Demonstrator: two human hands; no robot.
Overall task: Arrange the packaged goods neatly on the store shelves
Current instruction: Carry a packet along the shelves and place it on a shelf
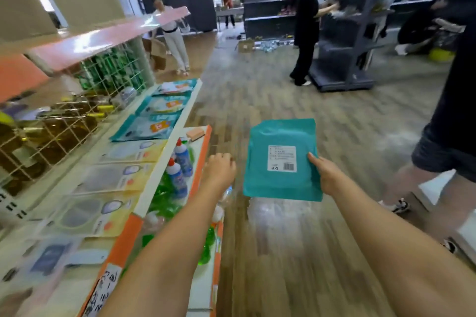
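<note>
The right hand [325,175] pinches the right edge of a teal packet [280,159], thumb on its labelled face, the packet held flat over the floor. Left of it the left hand [220,170] hovers with fingers curled, holding nothing — just beside the lower shelf [203,159]. Farther left, similar teal packets [152,121] lie flat on the white shelf [164,162].

Single head view, wide-angle, looking forward and down along aisle; shelf [164,121] close at left, both forearms reaching in from bottom edge, wooden floor [296,100] stretching ahead to distant dark shelving [268,0]
</note>
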